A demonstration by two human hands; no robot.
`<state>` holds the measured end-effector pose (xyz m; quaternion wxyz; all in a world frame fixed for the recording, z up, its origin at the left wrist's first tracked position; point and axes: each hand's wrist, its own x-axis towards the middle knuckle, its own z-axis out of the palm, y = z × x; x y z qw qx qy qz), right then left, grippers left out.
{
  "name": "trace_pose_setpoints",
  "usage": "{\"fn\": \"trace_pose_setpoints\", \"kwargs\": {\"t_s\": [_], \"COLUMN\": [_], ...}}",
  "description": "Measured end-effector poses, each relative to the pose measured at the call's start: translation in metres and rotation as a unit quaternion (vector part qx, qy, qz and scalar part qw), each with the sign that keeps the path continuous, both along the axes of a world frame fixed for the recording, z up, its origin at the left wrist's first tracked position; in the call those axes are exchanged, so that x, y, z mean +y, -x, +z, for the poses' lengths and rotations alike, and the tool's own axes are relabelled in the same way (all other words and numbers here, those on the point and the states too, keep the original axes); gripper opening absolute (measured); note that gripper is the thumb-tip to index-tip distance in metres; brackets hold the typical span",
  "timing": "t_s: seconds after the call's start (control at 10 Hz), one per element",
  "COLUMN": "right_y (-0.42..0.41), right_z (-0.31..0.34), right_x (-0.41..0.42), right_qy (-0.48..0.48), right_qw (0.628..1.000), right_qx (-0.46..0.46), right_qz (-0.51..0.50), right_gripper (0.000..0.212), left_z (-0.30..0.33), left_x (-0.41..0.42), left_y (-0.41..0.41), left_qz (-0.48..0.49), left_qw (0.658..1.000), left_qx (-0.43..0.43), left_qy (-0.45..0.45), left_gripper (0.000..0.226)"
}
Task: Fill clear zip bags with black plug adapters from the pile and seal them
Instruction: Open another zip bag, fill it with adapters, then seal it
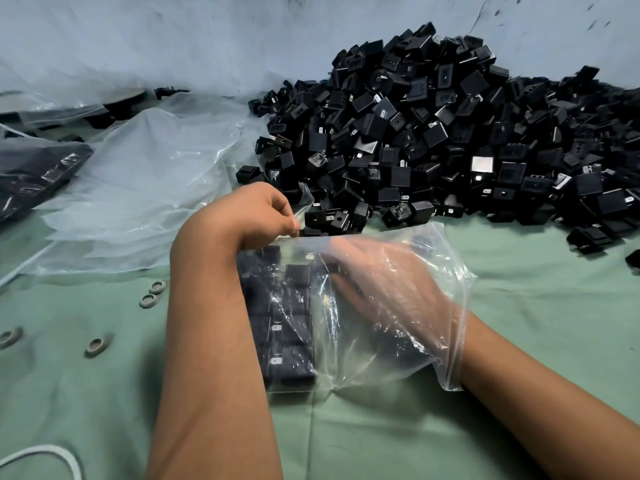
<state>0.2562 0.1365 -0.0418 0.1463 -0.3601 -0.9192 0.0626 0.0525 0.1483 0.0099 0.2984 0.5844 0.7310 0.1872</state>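
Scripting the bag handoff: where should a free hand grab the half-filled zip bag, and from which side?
Probably the empty right half of the zip bag, pinched flat from the near edge. The adapters stack along its left side, so there the film lies slack. The left hand already pinches the far corner, and the right hand sits inside.

1. The left hand (pixel 258 211) sits just left of the frame's centre, its bare forearm rising from the bottom edge in a nearly upright line.
2. Its fingers are curled, with thumb and fingertips pinched together at the far corner of the clear plastic zip bag (pixel 349 317).
3. The right hand (pixel 384 289) lies right of centre, fully inside that bag, seen through the film.
4. Its fingers point towards the upper left, reaching the black plug adapters (pixel 282 320); whether they grip any cannot be told.
5. The right forearm enters from the lower right corner, bare, the bag's mouth gathered around the wrist.
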Motion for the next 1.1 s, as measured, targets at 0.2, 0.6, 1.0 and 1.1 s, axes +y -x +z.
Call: {"fn": "trace_pose_setpoints", "kwargs": {"t_s": [0.2,0.6,1.0,1.1], "right_y": [0.006,0.008,0.011,0.009], "right_z": [-0.002,0.000,-0.006,-0.008], "right_x": [-0.004,0.002,0.002,0.005], "right_qy": [0.004,-0.013,0.006,0.009], "right_qw": [0.990,0.999,1.000,0.999], "right_qx": [0.141,-0.015,-0.001,0.022], "right_qz": [0.013,-0.037,-0.024,-0.033], "right_gripper": [0.021,0.020,0.012,0.017], "left_z": [0.002,0.003,0.004,0.007], "left_x": [0.000,-0.002,-0.004,-0.005], "left_y": [-0.001,-0.004,-0.004,-0.004], "left_qz": [0.001,0.009,0.012,0.012], "left_qw": [1.000,1.000,0.999,0.999], "left_qx": [-0.005,-0.007,-0.010,0.002], "left_qy": [-0.013,-0.014,0.046,0.030], "left_gripper": [0.021,0.023,0.025,0.029]}}
